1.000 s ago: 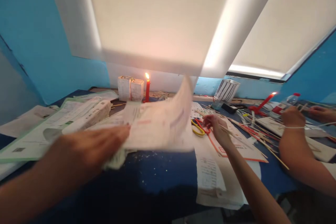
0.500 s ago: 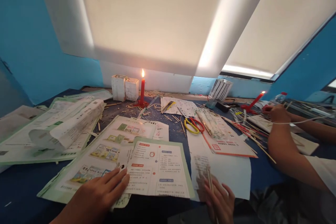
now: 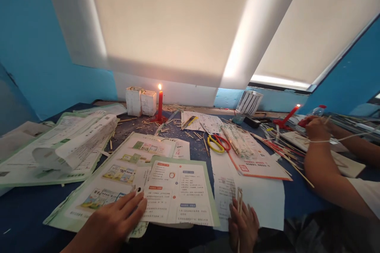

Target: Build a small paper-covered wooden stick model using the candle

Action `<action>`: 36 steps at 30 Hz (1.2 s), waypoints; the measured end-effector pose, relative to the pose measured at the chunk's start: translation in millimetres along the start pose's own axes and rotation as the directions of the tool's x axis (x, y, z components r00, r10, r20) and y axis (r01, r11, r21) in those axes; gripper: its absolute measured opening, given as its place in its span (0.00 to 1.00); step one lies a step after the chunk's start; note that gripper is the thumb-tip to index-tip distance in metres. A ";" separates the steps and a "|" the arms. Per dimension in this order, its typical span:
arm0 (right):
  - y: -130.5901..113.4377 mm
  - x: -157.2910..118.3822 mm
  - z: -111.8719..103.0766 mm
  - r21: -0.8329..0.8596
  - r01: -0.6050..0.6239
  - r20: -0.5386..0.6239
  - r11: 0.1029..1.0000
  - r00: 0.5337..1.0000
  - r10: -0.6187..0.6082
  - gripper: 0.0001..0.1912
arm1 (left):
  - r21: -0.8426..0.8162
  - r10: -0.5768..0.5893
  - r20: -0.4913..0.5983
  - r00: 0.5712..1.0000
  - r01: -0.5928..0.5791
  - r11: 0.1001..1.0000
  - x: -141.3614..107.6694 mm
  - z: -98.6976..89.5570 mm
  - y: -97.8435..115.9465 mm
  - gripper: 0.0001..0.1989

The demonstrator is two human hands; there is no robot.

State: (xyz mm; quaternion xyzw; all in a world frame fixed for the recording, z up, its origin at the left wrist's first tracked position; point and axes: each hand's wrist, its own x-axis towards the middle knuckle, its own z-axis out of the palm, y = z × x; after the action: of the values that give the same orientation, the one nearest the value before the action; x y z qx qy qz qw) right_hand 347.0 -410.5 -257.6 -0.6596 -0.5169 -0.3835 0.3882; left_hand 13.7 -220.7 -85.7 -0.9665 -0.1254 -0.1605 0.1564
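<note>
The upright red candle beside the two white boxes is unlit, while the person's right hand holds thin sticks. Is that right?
Not quite: the upright red candle beside the two white boxes is lit, as the head view shows. The right hand does hold thin sticks.

The head-worn view faces forward and down across the table [image 3: 29, 201] toward a pale blind [image 3: 175, 23].

The printed page [image 3: 181, 193], lifted and curling a second ago, now lies flat with the left hand [image 3: 117, 213] resting at its left edge. The right hand [image 3: 246, 221], then beside the scissors [image 3: 219, 143], is now near the table's [image 3: 297, 201] front edge, thin sticks [image 3: 239, 201] in its grasp.
</note>
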 end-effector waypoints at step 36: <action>48.5 212.2 -5.5 -0.490 -0.362 -0.202 0.793 0.932 0.300 0.22 | 0.002 -0.002 -0.101 0.995 0.002 1.000 12.3 -2.9 -1.3 0.27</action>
State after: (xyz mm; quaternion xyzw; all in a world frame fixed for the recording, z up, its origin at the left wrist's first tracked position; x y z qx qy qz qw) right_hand 430.3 -341.9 -68.5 -0.7969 -0.2474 -0.4714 0.2854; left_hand 23.9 -218.1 -78.4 -0.9569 -0.1184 -0.2091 0.1632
